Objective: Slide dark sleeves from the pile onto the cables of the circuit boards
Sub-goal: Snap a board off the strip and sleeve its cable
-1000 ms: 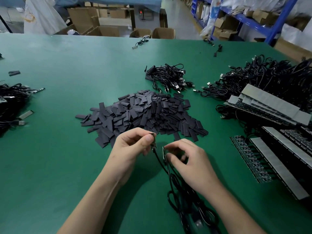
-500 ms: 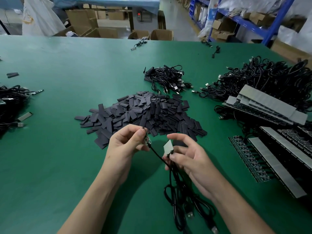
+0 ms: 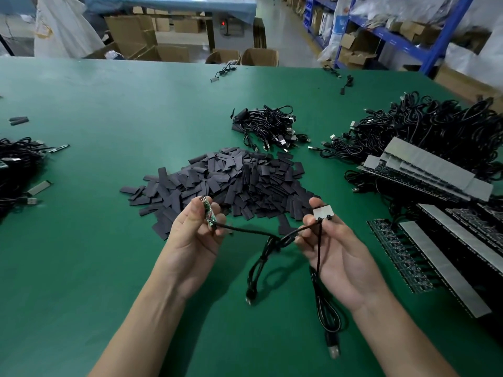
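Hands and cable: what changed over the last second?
The left hand and right hand drew apart and turned palms up, stretching the cable between them. The left still pinches the small board, the right the white piece. The sleeve pile lies as before.

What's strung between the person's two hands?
In the head view, a black cable sags from the small green board pinched in the left hand to the pale board pinched in the right hand, tangling into loops midway above the table.
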Demonstrator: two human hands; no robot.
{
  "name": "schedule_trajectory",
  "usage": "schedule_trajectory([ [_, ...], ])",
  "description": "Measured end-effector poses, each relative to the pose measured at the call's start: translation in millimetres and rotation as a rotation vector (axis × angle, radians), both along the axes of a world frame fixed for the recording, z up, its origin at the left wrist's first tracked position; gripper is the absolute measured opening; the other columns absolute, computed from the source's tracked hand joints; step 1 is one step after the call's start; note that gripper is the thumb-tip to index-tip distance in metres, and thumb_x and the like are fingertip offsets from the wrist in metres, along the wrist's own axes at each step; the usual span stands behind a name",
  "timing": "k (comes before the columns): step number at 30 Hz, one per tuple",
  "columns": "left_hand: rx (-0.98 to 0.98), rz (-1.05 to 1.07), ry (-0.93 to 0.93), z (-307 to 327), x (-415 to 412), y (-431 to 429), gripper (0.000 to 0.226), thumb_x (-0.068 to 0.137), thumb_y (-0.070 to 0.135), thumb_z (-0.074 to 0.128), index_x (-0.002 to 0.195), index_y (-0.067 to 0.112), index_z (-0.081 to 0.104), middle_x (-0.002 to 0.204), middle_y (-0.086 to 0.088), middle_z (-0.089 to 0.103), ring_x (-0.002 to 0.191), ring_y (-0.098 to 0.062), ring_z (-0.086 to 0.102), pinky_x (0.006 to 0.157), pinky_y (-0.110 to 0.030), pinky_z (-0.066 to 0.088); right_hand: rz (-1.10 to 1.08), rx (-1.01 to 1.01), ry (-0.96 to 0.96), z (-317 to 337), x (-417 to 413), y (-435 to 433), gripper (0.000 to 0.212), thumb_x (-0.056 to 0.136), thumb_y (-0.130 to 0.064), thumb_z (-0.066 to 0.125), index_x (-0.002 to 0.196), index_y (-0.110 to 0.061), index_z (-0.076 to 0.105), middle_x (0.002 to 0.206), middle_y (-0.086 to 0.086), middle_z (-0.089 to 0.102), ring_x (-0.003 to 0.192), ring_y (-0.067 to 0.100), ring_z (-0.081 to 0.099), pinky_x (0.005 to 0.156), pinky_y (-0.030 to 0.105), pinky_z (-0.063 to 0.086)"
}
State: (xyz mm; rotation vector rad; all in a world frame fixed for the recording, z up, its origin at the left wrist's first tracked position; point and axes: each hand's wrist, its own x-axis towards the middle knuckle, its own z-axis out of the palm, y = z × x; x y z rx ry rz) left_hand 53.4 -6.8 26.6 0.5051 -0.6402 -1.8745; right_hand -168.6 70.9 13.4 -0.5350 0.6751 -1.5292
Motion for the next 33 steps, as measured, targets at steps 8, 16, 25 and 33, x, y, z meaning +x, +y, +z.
schedule_trajectory([
  [8,-0.119,-0.033,-0.187,-4.2,-0.5,-1.8,0.048,0.044,0.052,0.101,0.071,0.022,0.076,0.07,0.006,0.065,0.057,-0.004,0.058,0.054,-0.016,0.05,0.1,-0.114,0.005,6.5,-4.1,6.1,0.047,0.062,-0.019,0.098,0.106,-0.02,0.079,0.085,0.0,0.069,0.068,0.012,0.071,0.07,0.026,0.061],
  [16,-0.31,-0.305,-0.286,-8.6,-7.4,10.7,0.038,0.064,0.049,0.094,0.072,0.02,0.072,0.064,0.001,0.06,0.053,-0.009,0.056,0.055,-0.019,0.05,0.153,-0.091,0.219,4.1,0.7,6.0,0.03,0.082,-0.004,0.077,0.105,-0.023,0.074,0.089,0.007,0.071,0.072,0.017,0.073,0.072,0.025,0.061],
  [25,-0.294,-0.138,-0.392,-13.1,-16.1,14.0,0.027,0.074,0.043,0.089,0.075,0.022,0.071,0.068,0.003,0.064,0.06,-0.009,0.059,0.061,-0.025,0.054,0.231,-0.127,0.233,4.7,-1.5,8.1,0.029,0.081,-0.007,0.074,0.104,-0.023,0.071,0.087,0.007,0.07,0.069,0.019,0.073,0.071,0.026,0.06],
  [33,-0.226,0.035,-0.374,-13.2,-15.7,10.8,0.021,0.074,0.041,0.087,0.072,0.026,0.073,0.068,0.006,0.062,0.065,-0.006,0.06,0.062,-0.02,0.053,0.561,-0.308,0.036,-1.7,-9.5,6.6,0.037,0.094,-0.011,0.074,0.126,-0.013,0.058,0.095,0.004,0.073,0.077,0.014,0.076,0.079,0.031,0.059],
])
